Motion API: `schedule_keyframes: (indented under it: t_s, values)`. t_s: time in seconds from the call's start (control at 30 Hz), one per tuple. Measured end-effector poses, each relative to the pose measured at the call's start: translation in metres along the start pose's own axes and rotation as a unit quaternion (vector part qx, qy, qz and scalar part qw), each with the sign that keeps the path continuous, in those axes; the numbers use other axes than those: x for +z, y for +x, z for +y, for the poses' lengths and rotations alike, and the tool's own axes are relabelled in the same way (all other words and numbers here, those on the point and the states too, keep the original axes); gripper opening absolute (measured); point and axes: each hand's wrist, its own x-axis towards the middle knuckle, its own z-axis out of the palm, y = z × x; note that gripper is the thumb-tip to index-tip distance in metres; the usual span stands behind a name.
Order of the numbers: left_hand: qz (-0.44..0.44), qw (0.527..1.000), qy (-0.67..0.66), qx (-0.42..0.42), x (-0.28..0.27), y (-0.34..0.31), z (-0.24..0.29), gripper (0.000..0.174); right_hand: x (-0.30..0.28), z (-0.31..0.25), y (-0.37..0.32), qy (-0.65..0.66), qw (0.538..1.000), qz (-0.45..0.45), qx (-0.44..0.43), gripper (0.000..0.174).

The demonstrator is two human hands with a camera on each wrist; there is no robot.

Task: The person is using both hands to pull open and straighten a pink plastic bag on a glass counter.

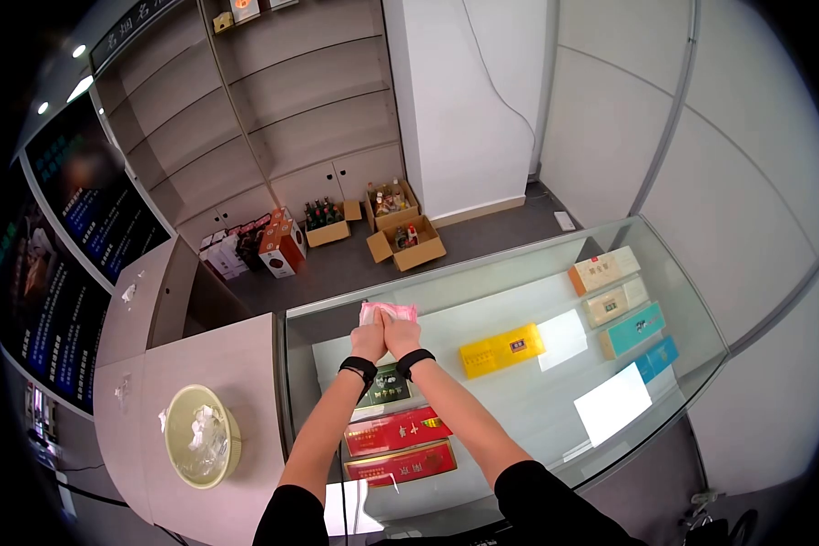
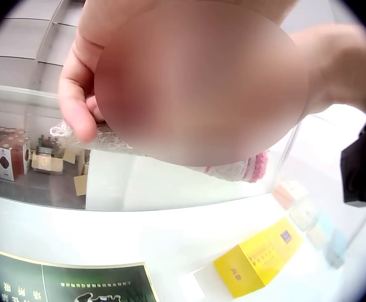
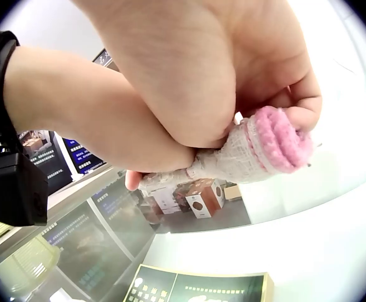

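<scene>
Both hands meet over the glass counter's back left part, gripping one pink and white cloth (image 1: pixel 389 312) (image 3: pixel 282 139). In the head view the left hand (image 1: pixel 368 340) and right hand (image 1: pixel 400 335) press together, side by side. The right wrist view shows the right hand (image 3: pixel 233 69) with fingers curled round the bunched cloth, its pink end sticking out. A blur covers much of the left wrist view; fingers (image 2: pixel 82 119) curl at the cloth's white, frayed edge (image 2: pixel 110 138) there.
Inside the glass counter (image 1: pixel 519 273) lie a yellow box (image 1: pixel 500 350), red boxes (image 1: pixel 400 464), a green box (image 2: pixel 69 280) and several boxes at the right. A pale yellow bin (image 1: pixel 231 446) with crumpled plastic stands on the left table (image 1: pixel 255 364). Cartons (image 1: pixel 419 250) sit on the floor behind.
</scene>
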Motion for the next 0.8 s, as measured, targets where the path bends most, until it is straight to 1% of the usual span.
schedule_keyframes:
  t_s: [0.07,0.1,0.17,0.3,0.33,0.37,0.47,0.5,0.6,0.63,0.67,0.8]
  values:
    - [0.032,0.999,0.014,-0.015,0.000,0.007,-0.001,0.062,0.001,-0.002,0.007,0.028,0.998,0.062,-0.001,0.047]
    - [0.033,0.999,0.014,-0.015,-0.001,0.010,-0.001,0.062,0.003,-0.001,0.013,0.028,0.998,0.064,-0.001,0.047]
    - [0.043,0.999,0.004,-0.022,-0.002,0.013,-0.002,0.061,0.005,0.000,0.023,0.020,1.000,0.023,-0.003,0.042]
    - [0.030,0.999,0.006,-0.041,-0.003,0.008,0.001,0.060,0.011,0.003,0.023,0.007,0.999,0.030,-0.024,0.038]
    - [0.037,0.999,0.004,-0.037,-0.003,0.007,0.001,0.059,0.010,0.003,0.023,-0.029,0.999,0.012,-0.036,0.029]
    - [0.045,0.998,0.002,-0.033,-0.004,0.006,0.001,0.059,0.008,0.004,0.024,-0.065,0.997,-0.003,-0.049,0.035]
    - [0.051,0.998,0.010,-0.025,0.003,-0.001,0.002,0.058,-0.008,0.002,0.005,-0.050,0.997,-0.004,-0.060,0.032]
    - [0.059,0.998,0.021,-0.009,0.005,-0.004,0.002,0.062,-0.009,0.004,-0.002,-0.043,0.997,0.009,-0.067,0.031]
    - [0.060,0.998,0.018,0.009,0.011,-0.022,0.007,0.062,-0.007,0.012,-0.021,-0.044,0.996,-0.013,-0.075,0.030]
    - [0.069,0.998,0.006,0.013,0.007,-0.033,0.012,0.061,-0.004,0.016,-0.028,-0.054,0.992,0.025,-0.109,0.034]
    - [0.065,0.998,0.002,0.009,0.007,-0.040,0.015,0.061,-0.001,0.020,-0.036,-0.055,0.992,0.019,-0.111,0.034]
    - [0.065,0.997,-0.007,0.043,0.015,-0.070,0.029,0.062,-0.012,0.029,-0.077,-0.069,0.988,0.003,-0.137,0.038]
